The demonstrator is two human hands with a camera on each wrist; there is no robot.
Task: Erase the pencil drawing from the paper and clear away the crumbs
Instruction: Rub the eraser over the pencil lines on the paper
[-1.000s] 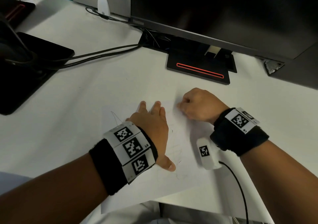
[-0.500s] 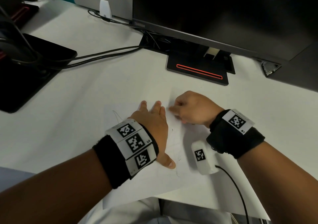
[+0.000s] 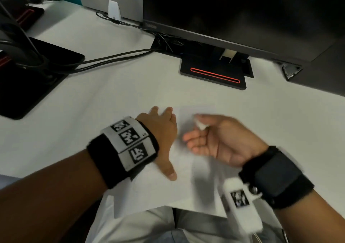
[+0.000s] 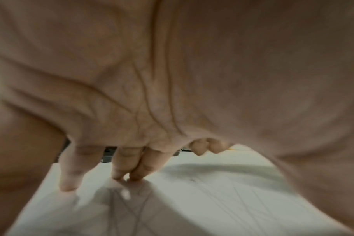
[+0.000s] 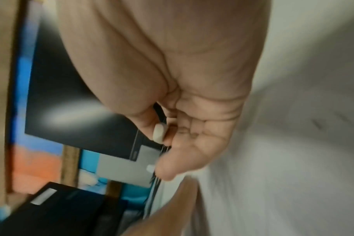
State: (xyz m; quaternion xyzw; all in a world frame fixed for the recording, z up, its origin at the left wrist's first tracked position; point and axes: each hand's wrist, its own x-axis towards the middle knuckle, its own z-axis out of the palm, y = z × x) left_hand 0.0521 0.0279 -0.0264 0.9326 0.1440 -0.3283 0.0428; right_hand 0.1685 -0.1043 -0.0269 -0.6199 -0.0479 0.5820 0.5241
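Since a moment ago, my right hand [image 3: 222, 140] is turning palm-up off the one paper [image 3: 186, 183], thumb and forefinger pinching the single small white eraser [image 3: 201, 125]. Only my left wrist view is showing faint pencil lines [image 4: 243, 198]; left hand [image 3: 160, 130] is pressing there, fingers straight.

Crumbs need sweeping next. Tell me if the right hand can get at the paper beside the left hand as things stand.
Probably yes. The right hand hovers palm-up just above the paper, with nothing between them; it pinches the eraser, but its other fingers are free.
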